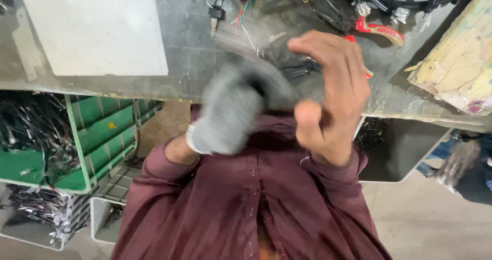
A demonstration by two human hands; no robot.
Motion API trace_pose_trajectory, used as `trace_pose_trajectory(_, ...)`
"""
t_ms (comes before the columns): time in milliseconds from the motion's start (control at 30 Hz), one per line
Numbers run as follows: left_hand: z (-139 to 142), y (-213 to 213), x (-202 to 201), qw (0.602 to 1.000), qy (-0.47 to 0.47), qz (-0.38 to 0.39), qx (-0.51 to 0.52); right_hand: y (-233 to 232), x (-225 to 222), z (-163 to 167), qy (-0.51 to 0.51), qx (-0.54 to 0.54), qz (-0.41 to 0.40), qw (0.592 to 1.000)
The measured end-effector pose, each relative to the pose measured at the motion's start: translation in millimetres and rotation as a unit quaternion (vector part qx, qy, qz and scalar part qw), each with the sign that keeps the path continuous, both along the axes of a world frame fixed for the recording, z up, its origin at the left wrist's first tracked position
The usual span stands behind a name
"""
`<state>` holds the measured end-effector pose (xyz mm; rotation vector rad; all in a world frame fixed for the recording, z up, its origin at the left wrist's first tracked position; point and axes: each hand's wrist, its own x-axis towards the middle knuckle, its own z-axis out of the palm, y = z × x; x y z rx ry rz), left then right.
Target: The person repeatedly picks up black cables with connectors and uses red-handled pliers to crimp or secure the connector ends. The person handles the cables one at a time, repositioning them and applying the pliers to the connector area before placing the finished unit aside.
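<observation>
My left hand (pixel 230 114) wears a grey knit glove and is blurred by motion in front of my chest, so its fingers cannot be made out. My right hand (pixel 330 93) is bare and raised beside it, with curled fingers spread apart from the thumb. The glove's far end reaches the gap at its palm, and I see nothing gripped there. Both hands hover over the near edge of a metal worktable (pixel 189 50). Behind them, black wires (pixel 302 70) lie on the table.
Red-handled pliers (pixel 379 30), a small key (pixel 215 14) and coloured wires (pixel 246 6) lie at the back. A white board (pixel 97 27) is at left, worn paper sheets (pixel 461 65) at right. Green crates (pixel 102 137) with wire bundles stand under the table at left.
</observation>
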<state>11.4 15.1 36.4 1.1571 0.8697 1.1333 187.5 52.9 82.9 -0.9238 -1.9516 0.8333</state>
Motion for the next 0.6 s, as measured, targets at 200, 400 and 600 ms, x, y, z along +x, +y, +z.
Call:
trace_pose_trajectory(200, -0.9, -15.5, 45.1, 0.962, 0.137, -0.211, 0.103, 11.4, 12.8, 32.6, 0.373, -0.144, 0.139, 0.906)
trace_pose_trajectory(400, 7.2, 3.9, 22.5, 0.952, 0.129, -0.201, 0.193, 1.3, 91.7, -15.3, 0.431, -0.119, 0.16, 0.88)
trace_pose_trajectory(600, -22.9, 10.1, -15.1, 0.979, -0.093, -0.182, -0.022, 38.2, 55.7, -53.0, 0.4, -0.092, -0.091, 0.907)
